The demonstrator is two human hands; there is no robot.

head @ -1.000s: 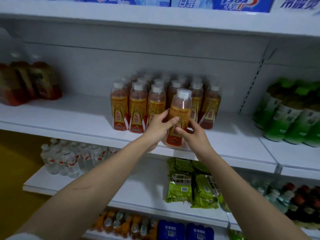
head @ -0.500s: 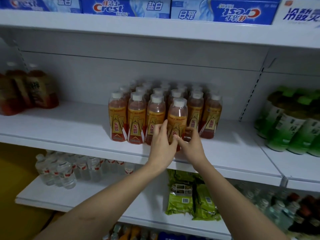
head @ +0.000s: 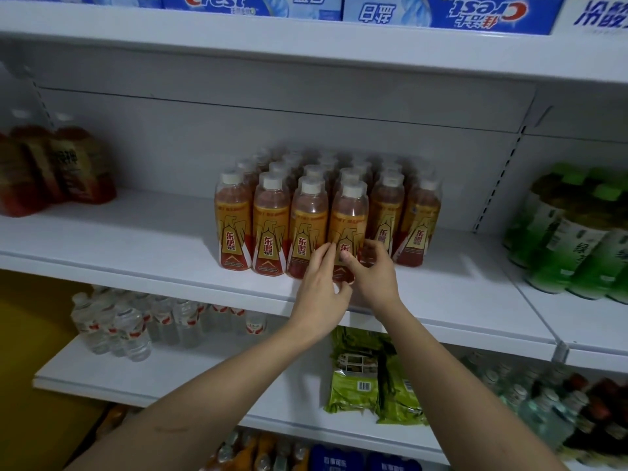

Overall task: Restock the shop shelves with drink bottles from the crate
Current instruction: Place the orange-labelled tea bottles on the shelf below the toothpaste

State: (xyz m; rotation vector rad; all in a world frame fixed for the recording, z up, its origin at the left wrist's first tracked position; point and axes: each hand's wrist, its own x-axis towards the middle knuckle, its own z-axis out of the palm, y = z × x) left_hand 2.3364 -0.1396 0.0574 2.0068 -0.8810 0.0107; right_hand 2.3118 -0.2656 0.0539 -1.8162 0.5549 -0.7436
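- One second ago I held the orange drink bottle [head: 348, 229] up off the board in front of the row; now it stands upright on the white middle shelf [head: 136, 246], fourth from the left in the front rank of the same orange bottles [head: 272, 226].
- My left hand [head: 321, 294] has slid lower: its fingers lie fairly straight against the left side of the bottle's lower label and overlap the neighbouring bottle, touching rather than wrapping.
- My right hand [head: 372, 273] stays at the bottle's right side, thumb laid on the front of the label and fingers curled round the far side, so it pinches the lower body.
- The view has tipped up since then: the blue toothpaste boxes [head: 441, 11] on the top shelf now show more of their print.
- The bottle's base is covered by my two hands, so I cannot tell how squarely it sits in line.
- My right fingertips are hidden behind the bottle.
- The rear ranks of orange bottles blur together; I cannot count them.
- The dark red bottles [head: 57, 168] at far left and the green bottles [head: 574, 239] at far right are smeared and partly cut by the frame edges.
- Below, clear water bottles [head: 115, 324] and green packets [head: 370, 379] sit on the lower shelf, my forearms crossing in front of it.
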